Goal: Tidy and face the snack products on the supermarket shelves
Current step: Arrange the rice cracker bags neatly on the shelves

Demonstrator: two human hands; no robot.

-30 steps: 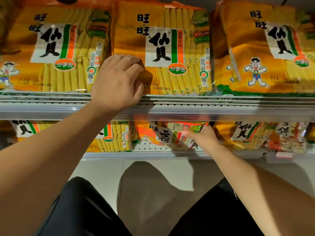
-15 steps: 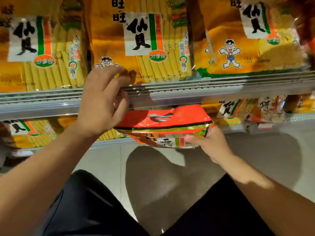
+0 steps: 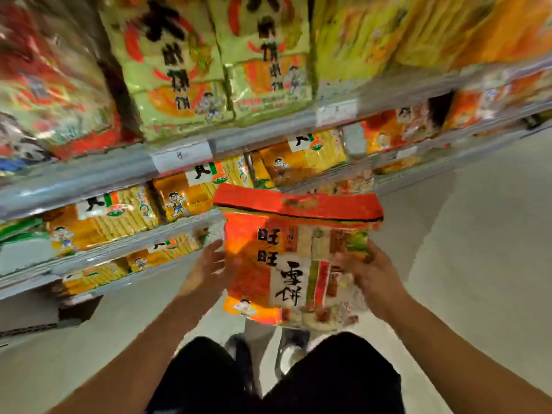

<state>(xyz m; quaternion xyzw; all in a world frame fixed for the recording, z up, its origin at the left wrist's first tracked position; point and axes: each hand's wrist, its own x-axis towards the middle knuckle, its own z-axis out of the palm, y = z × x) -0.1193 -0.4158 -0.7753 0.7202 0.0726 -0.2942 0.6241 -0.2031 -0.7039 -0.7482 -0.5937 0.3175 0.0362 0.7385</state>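
Red pack (image 3: pixel 294 258) is off the shelves (image 3: pixel 119 171), pinched between left hand (image 3: pixel 209 270) and right hand (image 3: pixel 370 273); reshelving and facing remain.

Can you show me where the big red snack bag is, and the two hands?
red snack bag (image 3: pixel 294 264), head view, middle of its printed front.
left hand (image 3: pixel 209 268), head view, back of the hand.
right hand (image 3: pixel 370 273), head view, back of the hand.

Held snack bag (image 3: pixel 286 258): red-orange, red top band with black line, white panel with black characters, cartoon figure at bottom. Shelf packs (image 3: pixel 191 192): yellow-orange, white label with green and orange stripes. Upper packs (image 3: pixel 179 64): pale green, orange-red swirls. Shelf rails (image 3: pixel 89 177) grey. Floor (image 3: pixel 478 234) pale grey. Trousers (image 3: pixel 328 377) black.
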